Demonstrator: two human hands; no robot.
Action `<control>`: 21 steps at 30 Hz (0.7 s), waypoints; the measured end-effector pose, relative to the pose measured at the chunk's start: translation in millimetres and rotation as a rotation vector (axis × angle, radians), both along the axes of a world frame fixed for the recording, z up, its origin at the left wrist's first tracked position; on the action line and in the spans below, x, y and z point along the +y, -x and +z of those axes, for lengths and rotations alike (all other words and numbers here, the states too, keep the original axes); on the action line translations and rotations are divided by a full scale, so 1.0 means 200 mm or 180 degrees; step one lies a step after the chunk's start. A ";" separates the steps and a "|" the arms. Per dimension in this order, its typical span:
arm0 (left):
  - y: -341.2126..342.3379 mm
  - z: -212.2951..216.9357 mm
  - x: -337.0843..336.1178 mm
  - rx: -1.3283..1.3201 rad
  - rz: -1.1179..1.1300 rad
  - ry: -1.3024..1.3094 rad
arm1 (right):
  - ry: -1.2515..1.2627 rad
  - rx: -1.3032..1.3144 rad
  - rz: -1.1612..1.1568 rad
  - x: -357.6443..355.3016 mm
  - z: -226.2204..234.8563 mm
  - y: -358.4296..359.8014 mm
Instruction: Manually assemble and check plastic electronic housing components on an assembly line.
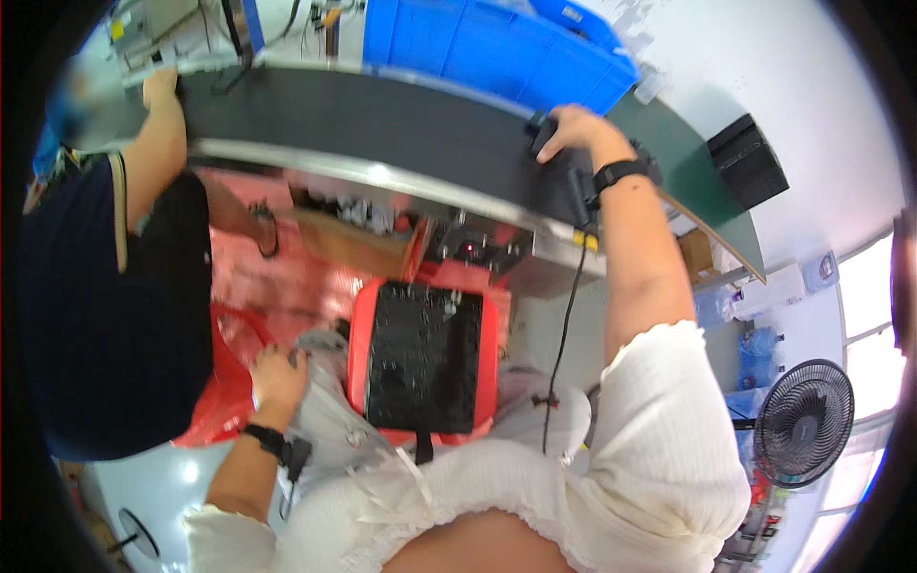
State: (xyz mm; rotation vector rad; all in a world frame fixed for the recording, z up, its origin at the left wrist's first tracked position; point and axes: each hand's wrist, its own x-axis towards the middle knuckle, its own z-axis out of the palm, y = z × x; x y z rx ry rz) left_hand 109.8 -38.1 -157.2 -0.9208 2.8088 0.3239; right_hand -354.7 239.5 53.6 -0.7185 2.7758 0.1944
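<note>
My right hand reaches out over the dark conveyor belt, its thumb and fingers closed around a small black object whose kind I cannot make out. Beside that wrist, at the belt's right end, stands a black device; a black cable hangs down from there. Down at the left, my left hand rests on my thigh, fingers apart and seemingly holding nothing. Black bands with small attachments circle both wrists. Between my legs sits a red stool-like thing with a glossy black top.
The dark belt with its metal edge crosses ahead. Behind it stands a blue crate. On the green table at right is a black box. A co-worker sits left, one hand at the belt. A fan stands right.
</note>
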 end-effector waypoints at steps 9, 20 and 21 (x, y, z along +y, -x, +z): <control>-0.08 -0.04 -0.01 0.0119 0.0061 0.0150 | 0.2944 0.0930 0.0946 0.02 0.03 -0.81; -0.10 -0.11 -0.01 0.0112 -0.0065 0.0342 | 0.2396 -0.1005 0.0569 -0.33 -1.25 -1.37; -0.11 -0.11 -0.01 0.0113 -0.0001 0.0363 | 0.1966 -0.0872 0.0191 -0.32 -1.31 -1.38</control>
